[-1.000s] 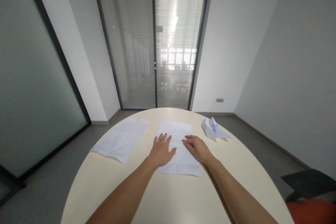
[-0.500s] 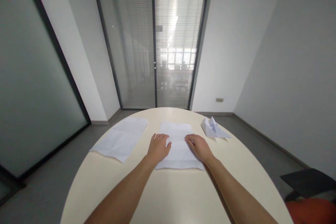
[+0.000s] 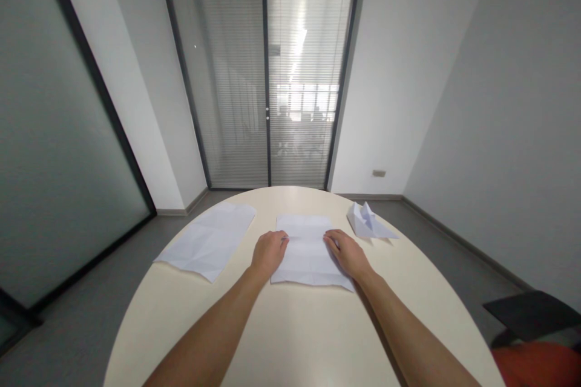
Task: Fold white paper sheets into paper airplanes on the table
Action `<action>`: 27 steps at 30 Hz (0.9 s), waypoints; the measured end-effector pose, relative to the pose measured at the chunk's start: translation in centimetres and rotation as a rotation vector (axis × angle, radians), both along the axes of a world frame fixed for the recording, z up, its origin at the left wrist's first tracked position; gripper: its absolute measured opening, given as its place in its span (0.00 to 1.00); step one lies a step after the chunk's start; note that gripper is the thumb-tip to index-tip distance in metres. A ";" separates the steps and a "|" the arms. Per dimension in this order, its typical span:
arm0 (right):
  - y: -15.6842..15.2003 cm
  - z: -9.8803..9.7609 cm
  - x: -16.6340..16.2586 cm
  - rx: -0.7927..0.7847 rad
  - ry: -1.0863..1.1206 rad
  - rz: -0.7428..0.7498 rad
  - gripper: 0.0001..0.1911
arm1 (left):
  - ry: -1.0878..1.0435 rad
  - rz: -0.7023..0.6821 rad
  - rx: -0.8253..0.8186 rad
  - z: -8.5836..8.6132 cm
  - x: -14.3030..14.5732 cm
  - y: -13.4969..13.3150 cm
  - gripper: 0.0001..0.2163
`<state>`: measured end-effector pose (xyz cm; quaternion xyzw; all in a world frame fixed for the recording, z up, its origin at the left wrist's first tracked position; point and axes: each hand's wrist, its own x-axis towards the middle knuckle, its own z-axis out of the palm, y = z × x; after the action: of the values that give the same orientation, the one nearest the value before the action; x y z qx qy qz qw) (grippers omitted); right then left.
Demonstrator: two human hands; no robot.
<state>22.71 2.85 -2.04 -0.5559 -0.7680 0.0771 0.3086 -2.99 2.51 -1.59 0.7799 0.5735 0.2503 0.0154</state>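
A creased white sheet of paper (image 3: 308,263) lies on the round cream table (image 3: 290,332), right in front of me. My left hand (image 3: 269,251) pinches its left edge, thumb against the fingers. On the opposite edge my right hand (image 3: 348,253) is closed in a similar pinch, fingertips on the paper. Off to the left rests a second creased sheet (image 3: 211,240), flat with its near edge slightly lifted. A folded white paper shape with pointed peaks (image 3: 368,224) stands beyond my right hand, near the table's far right edge.
Past the table is a glass door (image 3: 267,91) with blinds. A frosted glass panel (image 3: 68,151) borders the left side. At lower right, a chair with a dark part (image 3: 533,314) and a red-orange part (image 3: 538,363) stands beside the table.
My left hand's spread fingers have closed into a pinch on the left edge of the sheet. My right hand has shifted slightly outward along its edge. The sheet's near edge has moved slightly away from me.
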 end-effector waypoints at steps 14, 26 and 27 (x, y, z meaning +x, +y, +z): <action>0.0 0.2 -0.1 -0.056 0.215 -0.157 0.21 | -0.316 0.065 0.121 -1.2 -0.6 1.1 0.09; -0.7 1.6 -0.9 0.114 0.448 -0.167 0.20 | -0.575 0.208 0.126 0.1 0.3 0.1 0.21; -0.7 1.7 -0.9 0.116 0.473 -0.174 0.21 | -0.581 0.200 0.113 0.0 0.4 0.2 0.24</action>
<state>21.79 2.11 -0.30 -0.5676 -0.6270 0.1338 0.5166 -2.63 2.66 -1.56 0.6149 0.6043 0.4945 0.1106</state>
